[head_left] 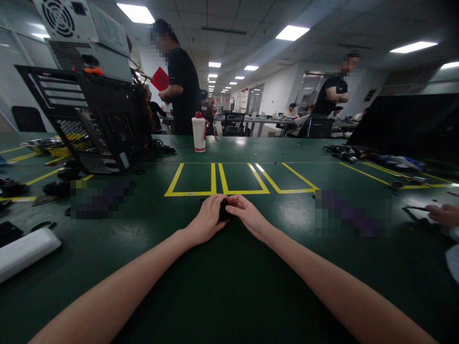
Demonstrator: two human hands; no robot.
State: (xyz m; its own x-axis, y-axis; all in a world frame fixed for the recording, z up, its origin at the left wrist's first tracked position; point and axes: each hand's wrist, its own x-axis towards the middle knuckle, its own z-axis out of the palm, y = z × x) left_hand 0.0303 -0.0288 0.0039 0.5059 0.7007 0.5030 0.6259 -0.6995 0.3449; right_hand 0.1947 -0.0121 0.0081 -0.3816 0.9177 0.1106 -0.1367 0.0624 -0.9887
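Both hands meet at the middle of a dark green table (229, 282), just in front of the yellow tape outlines (240, 192). My left hand (207, 220) is closed around a small black object (223, 210), with its back turned up. From the other side my right hand (245, 212) holds the same object's right edge, thumb and fingertips pinched together. Most of the object is covered by my fingers, so its kind cannot be made out. It rests at or just above the table surface.
An open black computer case (111, 124) with a metal power supply (93, 28) on it stands left. A white cup (199, 133) is at the back. A white bar-shaped object (28, 253) lies front left. Another person's hand (444, 215) is at right; a black monitor (409, 122) stands behind.
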